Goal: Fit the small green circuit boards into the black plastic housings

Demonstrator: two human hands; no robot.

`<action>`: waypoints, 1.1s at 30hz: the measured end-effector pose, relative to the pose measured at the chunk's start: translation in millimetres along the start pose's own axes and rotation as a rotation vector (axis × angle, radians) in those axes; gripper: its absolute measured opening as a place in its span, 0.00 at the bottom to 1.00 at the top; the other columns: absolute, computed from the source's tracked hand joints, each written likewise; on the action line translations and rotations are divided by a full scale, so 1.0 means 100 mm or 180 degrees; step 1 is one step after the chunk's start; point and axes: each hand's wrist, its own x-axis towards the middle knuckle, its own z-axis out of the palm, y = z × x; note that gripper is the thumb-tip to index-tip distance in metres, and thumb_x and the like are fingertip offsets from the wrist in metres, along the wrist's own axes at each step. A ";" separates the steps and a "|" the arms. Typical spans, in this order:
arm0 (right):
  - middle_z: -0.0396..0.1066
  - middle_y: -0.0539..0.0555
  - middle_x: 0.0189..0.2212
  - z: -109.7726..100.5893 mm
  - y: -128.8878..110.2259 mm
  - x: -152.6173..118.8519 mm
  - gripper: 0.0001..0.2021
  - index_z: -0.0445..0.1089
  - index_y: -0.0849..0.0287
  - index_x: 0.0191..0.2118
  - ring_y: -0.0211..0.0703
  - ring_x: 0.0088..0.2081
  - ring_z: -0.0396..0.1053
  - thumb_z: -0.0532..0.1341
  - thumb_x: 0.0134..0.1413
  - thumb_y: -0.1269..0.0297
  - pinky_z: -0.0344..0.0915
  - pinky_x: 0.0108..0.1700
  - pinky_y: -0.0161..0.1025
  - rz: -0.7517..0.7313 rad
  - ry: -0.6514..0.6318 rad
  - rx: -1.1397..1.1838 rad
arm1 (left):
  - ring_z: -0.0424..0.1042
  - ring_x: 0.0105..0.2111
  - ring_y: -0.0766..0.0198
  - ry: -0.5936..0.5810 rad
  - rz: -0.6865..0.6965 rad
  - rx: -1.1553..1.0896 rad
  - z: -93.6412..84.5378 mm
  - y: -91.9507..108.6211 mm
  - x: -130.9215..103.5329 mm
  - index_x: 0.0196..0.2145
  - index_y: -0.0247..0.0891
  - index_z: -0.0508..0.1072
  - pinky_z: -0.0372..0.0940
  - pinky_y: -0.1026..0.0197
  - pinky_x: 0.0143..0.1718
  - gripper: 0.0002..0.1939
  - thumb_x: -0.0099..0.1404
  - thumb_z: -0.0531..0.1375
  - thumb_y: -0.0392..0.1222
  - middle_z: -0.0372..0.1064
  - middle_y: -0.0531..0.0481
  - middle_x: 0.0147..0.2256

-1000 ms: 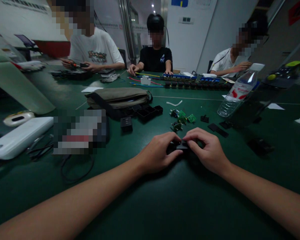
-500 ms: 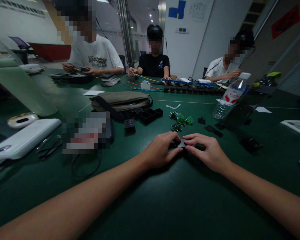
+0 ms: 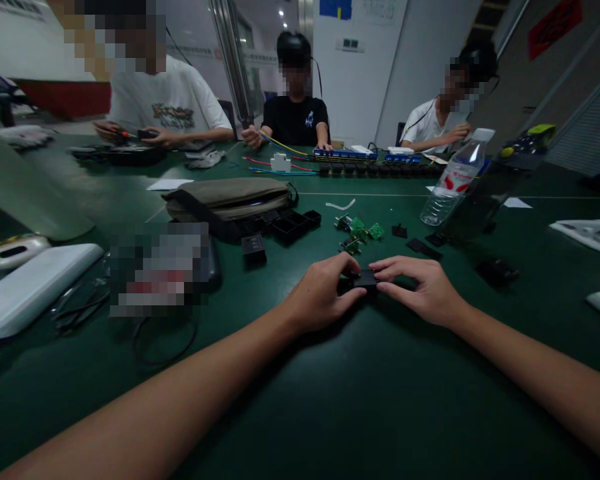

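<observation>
A small black plastic box (image 3: 365,279) is held low over the green table (image 3: 380,393), between the fingertips of both hands. My left hand (image 3: 321,288) grips its left side, thumb in front and fingers behind. From the right, my right hand (image 3: 424,288) pinches the other side the same way. Just beyond lie several green circuit boards (image 3: 359,230). Black flat pieces (image 3: 424,249) rest past my right hand. To the left, another black box (image 3: 253,249) sits near some open black casings (image 3: 295,225).
A grey-brown bag (image 3: 230,199) lies behind the casings. At right stands a water bottle (image 3: 455,180) beside a dark tilted holder (image 3: 495,190). A white power bank (image 3: 40,287) and cables (image 3: 83,303) are at left. Three people sit across the table; one hand touches a blue strip (image 3: 345,155).
The box between my fingers has turned: its lighter grey face showed before, and now a black side faces me. Both hands keep their hold. The view has shifted slightly.
</observation>
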 end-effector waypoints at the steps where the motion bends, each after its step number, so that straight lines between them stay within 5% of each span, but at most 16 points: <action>1: 0.80 0.57 0.43 -0.01 0.01 0.00 0.05 0.78 0.57 0.38 0.47 0.45 0.78 0.66 0.57 0.64 0.74 0.48 0.45 -0.0013 -0.0016 0.0007 | 0.74 0.37 0.61 -0.0002 -0.0012 -0.0005 0.00 0.00 0.00 0.41 0.37 0.69 0.67 0.59 0.38 0.11 0.62 0.64 0.41 0.74 0.47 0.39; 33: 0.79 0.56 0.44 -0.09 -0.06 0.00 0.04 0.79 0.56 0.36 0.44 0.41 0.78 0.65 0.57 0.69 0.76 0.41 0.38 0.0019 -0.0113 0.0019 | 0.75 0.35 0.64 -0.0064 -0.0136 -0.0211 -0.03 0.00 0.02 0.44 0.38 0.69 0.69 0.61 0.35 0.14 0.61 0.66 0.40 0.75 0.50 0.39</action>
